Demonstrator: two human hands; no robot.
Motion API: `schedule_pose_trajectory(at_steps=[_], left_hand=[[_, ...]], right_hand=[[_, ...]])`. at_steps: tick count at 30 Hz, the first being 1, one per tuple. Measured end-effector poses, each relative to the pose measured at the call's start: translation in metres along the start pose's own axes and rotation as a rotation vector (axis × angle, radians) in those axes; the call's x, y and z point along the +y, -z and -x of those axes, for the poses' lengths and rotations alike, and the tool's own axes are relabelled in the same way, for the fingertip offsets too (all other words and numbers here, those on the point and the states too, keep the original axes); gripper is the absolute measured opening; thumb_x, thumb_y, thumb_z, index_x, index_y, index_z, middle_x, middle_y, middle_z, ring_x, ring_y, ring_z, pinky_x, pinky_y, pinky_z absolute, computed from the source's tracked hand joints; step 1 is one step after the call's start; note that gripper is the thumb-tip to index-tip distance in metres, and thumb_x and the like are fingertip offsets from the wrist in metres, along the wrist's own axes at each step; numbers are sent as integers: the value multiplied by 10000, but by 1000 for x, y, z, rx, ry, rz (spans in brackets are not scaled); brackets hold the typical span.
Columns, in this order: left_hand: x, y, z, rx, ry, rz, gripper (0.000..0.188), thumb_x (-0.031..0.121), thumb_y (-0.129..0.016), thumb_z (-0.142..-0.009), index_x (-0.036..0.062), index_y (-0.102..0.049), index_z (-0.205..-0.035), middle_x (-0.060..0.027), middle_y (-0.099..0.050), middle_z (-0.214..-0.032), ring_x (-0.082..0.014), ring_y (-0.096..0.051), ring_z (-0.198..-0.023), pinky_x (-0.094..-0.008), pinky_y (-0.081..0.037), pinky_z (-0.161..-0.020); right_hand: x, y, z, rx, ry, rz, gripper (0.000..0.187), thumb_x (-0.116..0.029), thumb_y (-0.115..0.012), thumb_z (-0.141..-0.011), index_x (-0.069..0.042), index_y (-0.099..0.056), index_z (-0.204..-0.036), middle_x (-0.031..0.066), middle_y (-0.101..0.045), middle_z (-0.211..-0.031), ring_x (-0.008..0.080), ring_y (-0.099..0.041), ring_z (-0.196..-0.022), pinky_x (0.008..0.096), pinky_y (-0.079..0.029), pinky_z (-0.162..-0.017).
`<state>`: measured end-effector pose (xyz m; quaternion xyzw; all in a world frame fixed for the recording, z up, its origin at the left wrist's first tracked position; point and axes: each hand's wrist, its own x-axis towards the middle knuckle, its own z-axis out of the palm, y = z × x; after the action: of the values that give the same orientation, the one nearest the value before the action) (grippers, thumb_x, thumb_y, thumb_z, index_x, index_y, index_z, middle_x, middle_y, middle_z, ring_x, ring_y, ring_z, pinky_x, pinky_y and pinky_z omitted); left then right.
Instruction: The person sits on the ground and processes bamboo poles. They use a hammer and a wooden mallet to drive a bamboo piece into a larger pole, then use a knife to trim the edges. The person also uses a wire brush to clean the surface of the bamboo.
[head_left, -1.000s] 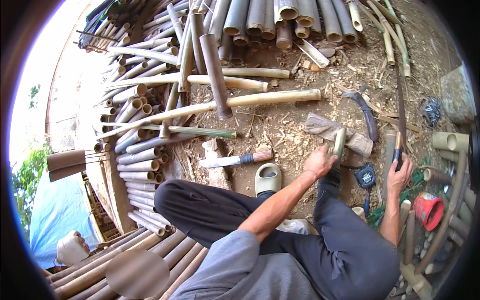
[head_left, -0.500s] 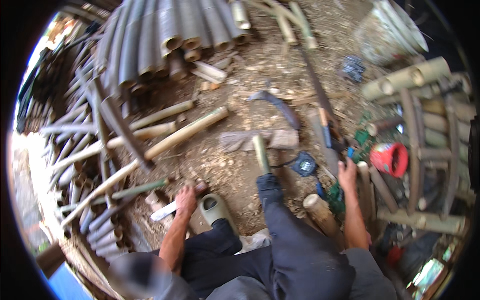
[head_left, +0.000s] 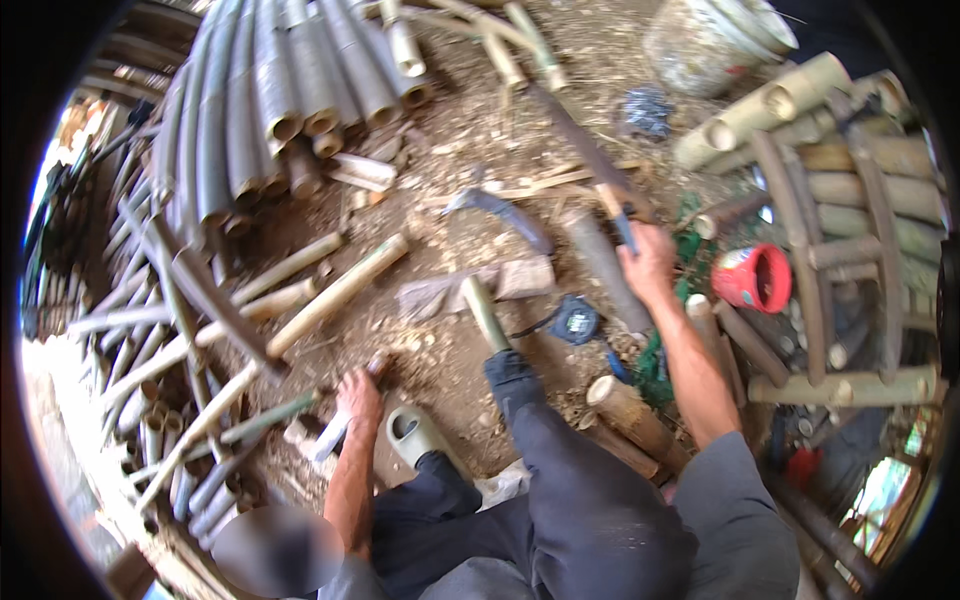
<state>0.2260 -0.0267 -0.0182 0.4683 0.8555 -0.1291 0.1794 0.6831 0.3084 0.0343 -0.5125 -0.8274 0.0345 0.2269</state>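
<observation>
My left hand (head_left: 360, 398) is low on the dirt floor, fingers curled round a knife. Its pale blade (head_left: 332, 436) shows on the near side of the hand and a brown handle end on the far side. Ahead and to the right, my right hand (head_left: 650, 262) closes at the handle of a long dark-bladed saw (head_left: 583, 143). The handle is part wood, part blue; my fingers partly hide the grip. Beside it lies a thick grey-brown bamboo length (head_left: 606, 270). A curved blade tool with a dark bluish handle (head_left: 518, 222) lies further left.
Bamboo poles (head_left: 290, 80) are piled at the far left, with more crossed poles (head_left: 335, 300) nearer. A red bucket (head_left: 752, 278) and a bamboo rack (head_left: 820, 250) stand right. A white bucket (head_left: 715, 40) is far right. A tape measure (head_left: 576, 321) lies near a wooden stump (head_left: 640, 425).
My right hand has moved forward and left from beside the green netting to the saw's handle. The whole view has shifted; my left hand stays at the knife.
</observation>
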Motion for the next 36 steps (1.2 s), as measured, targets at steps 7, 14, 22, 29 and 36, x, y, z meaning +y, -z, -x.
schedule_pose_trajectory(at_steps=[7,14,22,29,36], left_hand=[[6,28,16,80,67,15,543,229,-649,-775,18,-532,-1262,-197,-529,-1247,-375,-467,-1253,-510,-378,-1048],[113,53,46,139,-379,410,575,224,-710,-791,23,-523,-1295,-181,-497,-1308,-376,-470,-1235,-473,-404,-1046],[235,103,73,262,-928,581,562,147,-691,-774,23,-556,-1305,-191,-512,-1364,-356,-486,-1298,-454,-382,-1126],[310,139,73,349,-1094,430,565,160,-615,-833,48,-516,-1378,-170,-412,-1504,-336,-361,-1427,-487,-296,-1179],[209,103,31,294,-696,565,496,111,-681,-749,12,-565,-1221,-179,-513,-1298,-372,-503,-1214,-460,-438,-1028]], right_hand=[[-12,-13,42,-172,-193,201,558,-387,-640,-935,-4,-520,-1322,214,-522,-1300,407,-499,-1196,509,-424,-988],[36,3,135,-328,-907,441,465,-374,-622,-900,-62,-577,-1242,263,-567,-1217,422,-556,-1166,533,-475,-941],[18,60,182,-129,-634,115,237,-189,-602,-950,-10,-642,-1100,219,-610,-1004,432,-594,-924,513,-473,-804],[-66,104,118,-334,-1059,-585,321,-166,-526,-1020,3,-554,-1291,195,-639,-1155,320,-614,-1071,436,-462,-958],[74,14,161,-32,-446,-37,354,-167,-526,-1016,-10,-522,-1334,217,-591,-1219,403,-558,-1144,469,-422,-1005]])
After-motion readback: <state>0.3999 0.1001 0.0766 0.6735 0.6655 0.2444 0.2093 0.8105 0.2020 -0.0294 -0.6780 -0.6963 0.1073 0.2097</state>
